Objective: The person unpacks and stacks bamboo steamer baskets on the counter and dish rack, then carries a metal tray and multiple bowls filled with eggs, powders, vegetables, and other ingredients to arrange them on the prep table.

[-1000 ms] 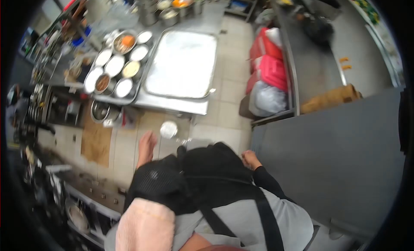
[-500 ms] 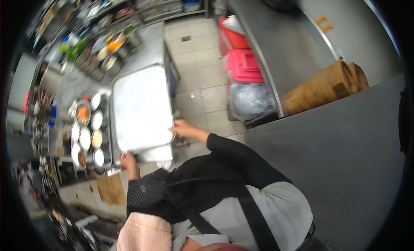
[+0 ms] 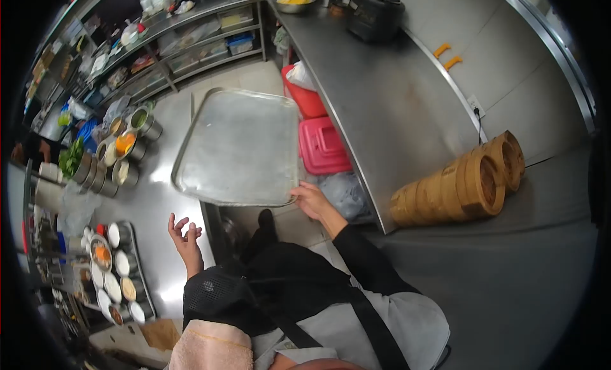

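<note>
A large rectangular metal tray (image 3: 238, 144) is in front of me, out past the right edge of the steel worktable (image 3: 167, 243). My right hand (image 3: 310, 200) grips its near right corner. My left hand (image 3: 185, 237) is raised over the worktable's edge, fingers apart and holding nothing, just below the tray's near left side. Left of that hand, a tray of white cups and bowls of food (image 3: 126, 263) sits on the worktable.
Metal pots with food (image 3: 130, 144) stand at the worktable's back. To the right, a long steel counter (image 3: 382, 96) holds stacked bamboo steamers (image 3: 455, 182) and a black cooker (image 3: 374, 15). A pink bin (image 3: 323, 145) and a red bin (image 3: 304, 99) are under its edge.
The tray has moved off the worktable toward the right counter. My left hand has let go of it, while my right hand still grips its corner. The view has turned right.
</note>
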`<state>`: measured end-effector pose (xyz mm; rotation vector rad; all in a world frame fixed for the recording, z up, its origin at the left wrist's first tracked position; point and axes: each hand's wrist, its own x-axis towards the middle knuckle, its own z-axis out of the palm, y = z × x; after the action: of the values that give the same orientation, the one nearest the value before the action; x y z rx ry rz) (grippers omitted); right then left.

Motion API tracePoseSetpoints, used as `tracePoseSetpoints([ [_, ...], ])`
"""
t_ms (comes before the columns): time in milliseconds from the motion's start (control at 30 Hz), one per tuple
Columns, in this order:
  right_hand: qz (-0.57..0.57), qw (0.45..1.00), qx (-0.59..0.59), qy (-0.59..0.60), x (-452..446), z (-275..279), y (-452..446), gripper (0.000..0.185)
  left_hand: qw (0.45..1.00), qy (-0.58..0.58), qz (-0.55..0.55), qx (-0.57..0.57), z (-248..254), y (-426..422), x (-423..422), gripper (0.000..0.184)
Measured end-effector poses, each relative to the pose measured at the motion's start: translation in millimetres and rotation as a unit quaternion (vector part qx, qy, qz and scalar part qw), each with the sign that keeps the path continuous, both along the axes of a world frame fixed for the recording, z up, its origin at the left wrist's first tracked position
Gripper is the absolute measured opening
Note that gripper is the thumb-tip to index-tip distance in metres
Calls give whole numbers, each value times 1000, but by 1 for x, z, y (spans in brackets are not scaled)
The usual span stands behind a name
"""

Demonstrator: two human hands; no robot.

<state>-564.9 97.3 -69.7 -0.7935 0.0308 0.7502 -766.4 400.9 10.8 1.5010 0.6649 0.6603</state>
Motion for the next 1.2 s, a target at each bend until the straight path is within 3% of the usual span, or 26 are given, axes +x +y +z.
tracePoseSetpoints([
  [233,-293,954,-41,-38,116,41,-72,28,993,-39,-93,-67,-54,56,177,61],
  [367,-451,891,-50,-37,179,41,-82,23,980,-44,-173,-91,-39,93,280,61],
  [467,-574,819,-13,17,253,35,-69,38,969,-37,-233,-78,-21,115,352,59],
  [533,-598,801,11,-27,311,16,-69,42,964,-36,-251,-82,2,118,390,60],
  [600,-675,738,-4,15,368,32,-51,28,963,-13,-262,-56,10,121,427,60],
  [733,-748,662,-45,31,502,-17,-44,29,958,32,-282,-35,-4,131,481,60],
  [800,-776,625,-63,54,567,-22,-36,30,961,43,-272,-17,-38,151,498,62],
  [867,-765,629,-73,115,636,-43,-41,32,964,80,-254,-9,-85,211,491,64],
  [1000,-729,657,-127,144,722,-61,-81,33,977,132,-165,-41,-111,234,482,67],
  [1067,-692,698,-86,165,745,-62,-97,34,974,185,-112,-64,-115,236,483,64],
  [1100,-675,713,-66,177,749,-64,-104,37,973,182,-122,-70,-119,239,483,63],
  [1200,-572,778,-176,189,750,-49,-120,47,967,151,-183,-91,-140,247,488,60],
])
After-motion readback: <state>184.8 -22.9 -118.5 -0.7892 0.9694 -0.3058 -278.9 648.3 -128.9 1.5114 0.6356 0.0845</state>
